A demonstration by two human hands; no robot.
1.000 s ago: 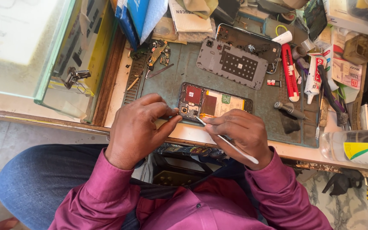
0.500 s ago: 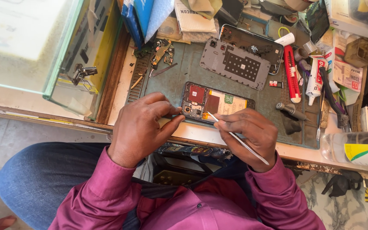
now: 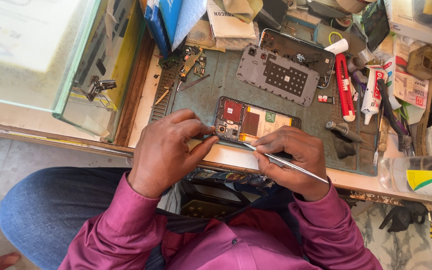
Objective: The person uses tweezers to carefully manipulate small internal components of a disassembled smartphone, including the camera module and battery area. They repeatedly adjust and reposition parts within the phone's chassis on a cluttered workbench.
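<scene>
An opened phone [image 3: 254,122] with its red, yellow and black insides showing lies on a dark green work mat [image 3: 211,92]. My left hand [image 3: 168,150] pinches the phone's near left corner between thumb and fingers. My right hand [image 3: 293,160] holds thin metal tweezers [image 3: 281,161], whose tip rests at the phone's lower edge near the camera part. A grey inner phone cover [image 3: 278,75] lies farther back on the mat.
A glass case [image 3: 51,55] stands at the left. Small parts and screws [image 3: 188,62] lie at the mat's back left. A red tool [image 3: 344,87], glue tubes [image 3: 376,92], a screwdriver [image 3: 343,131] and a plastic bottle [image 3: 418,175] crowd the right side.
Both hands have stayed on the phone. The tweezers' tip has shifted slightly along the phone's lower edge. The view has drifted a little.
</scene>
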